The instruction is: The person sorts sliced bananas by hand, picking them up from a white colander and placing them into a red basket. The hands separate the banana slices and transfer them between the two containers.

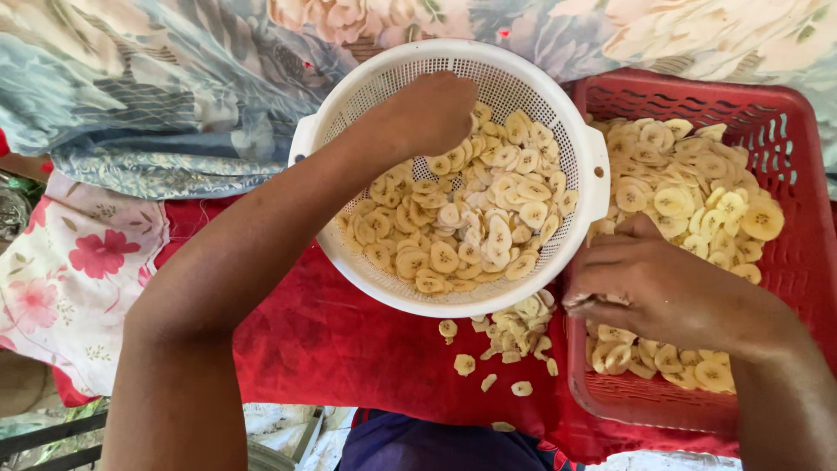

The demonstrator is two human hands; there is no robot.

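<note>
Banana slices (475, 222) in colander (540, 96): left hand (432, 113) curled, touching them.

Soft, even daylight fills the view — no glare, only faint shadows under the white colander (453, 288) and the forearms — with sharp focus at centre and slight softness toward the edges.

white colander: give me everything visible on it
The white colander is a round, plastic-looking bowl, perforated all over, with a solid rim and a small lug handle on each side. It sits tilted on a red cloth, its right edge against a red basket. Pale yellow banana slices cover its lower half; the upper wall is bare. The left hand reaches inside, closed over slices. The right hand is at its lower right rim; contact is unclear.
</note>
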